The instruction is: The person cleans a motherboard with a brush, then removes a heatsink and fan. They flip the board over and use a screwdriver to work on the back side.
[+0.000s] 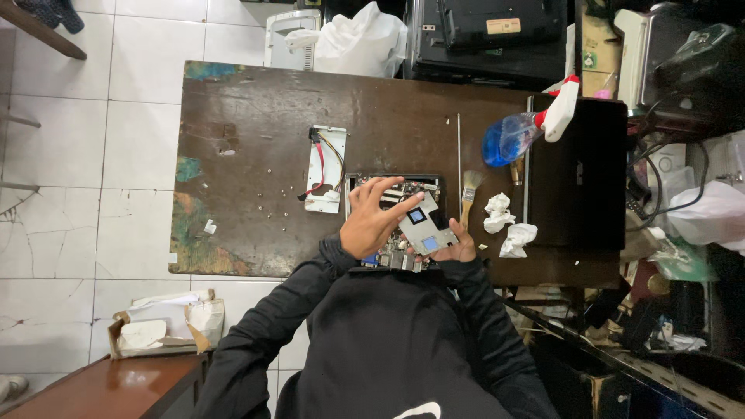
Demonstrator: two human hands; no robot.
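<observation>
Heatsink plate [426, 225], a flat grey metal piece with two square thermal pads, one dark and one blue, is held tilted above the near edge of the worn brown table [256, 155], right over an opened circuit board assembly [396, 190] whose dark frame shows behind the fingers. Left hand [372, 221] rests on the plate's left side with the fingers spread, the forefinger stretched across its upper edge toward the dark pad. Right hand [459, 247] grips the plate from below at its right corner, thumb and fingers curled around the edge; most of that hand is hidden by the plate and the black sleeve [497, 326]. Left of the board lies a white metal bracket [326, 167] with red, yellow and black wires, and small screws are scattered on the table between it and the edge. Just right of the hands stands a wooden-handled paintbrush [469, 192], then several crumpled white tissues [508, 225]. A thin metal rod [459, 143] lies upright beyond the brush. Farther right, a blue spray bottle [528, 128] with a white and red trigger lies on its side, its head resting over a closed black laptop [578, 174]. Behind the table sit a white plastic bag [357, 39] and a black device casing [489, 35].
</observation>
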